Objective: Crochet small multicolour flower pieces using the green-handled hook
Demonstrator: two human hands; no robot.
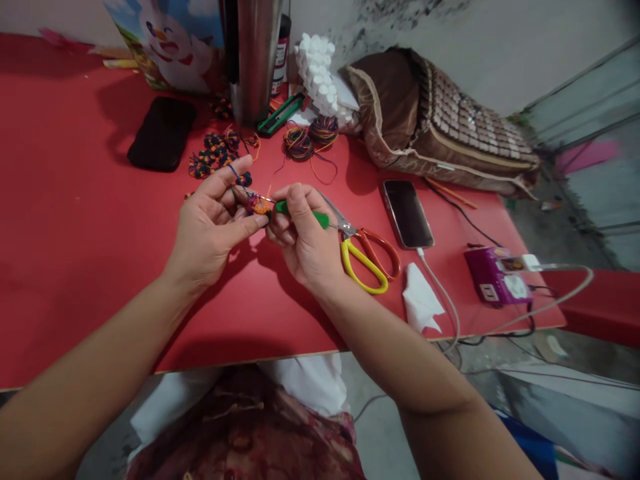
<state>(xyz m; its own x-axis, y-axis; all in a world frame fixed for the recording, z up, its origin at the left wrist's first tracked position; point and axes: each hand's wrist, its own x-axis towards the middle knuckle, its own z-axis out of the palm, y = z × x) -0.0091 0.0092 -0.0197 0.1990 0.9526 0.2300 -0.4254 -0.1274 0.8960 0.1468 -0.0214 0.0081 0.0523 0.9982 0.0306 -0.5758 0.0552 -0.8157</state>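
Observation:
My left hand (213,220) pinches a small orange and purple crocheted piece (259,205) between thumb and fingers, its index finger raised with dark blue yarn passing over it. In my right hand (305,230) is a crochet hook with a green handle (320,218), its metal tip reaching into the piece. Both hands are close together above the red table (90,267). Small dark and orange crocheted pieces (213,155) lie just beyond my left hand. Two balls of multicoloured yarn (300,143) rest farther back.
Right of my right hand lie scissors (367,257), a charging phone (409,213), white paper (420,300) and a purple power block (495,275). Behind stand a steel flask (255,60), a picture bag (175,47) and a brown cushion (445,113). A black object (163,133) lies left.

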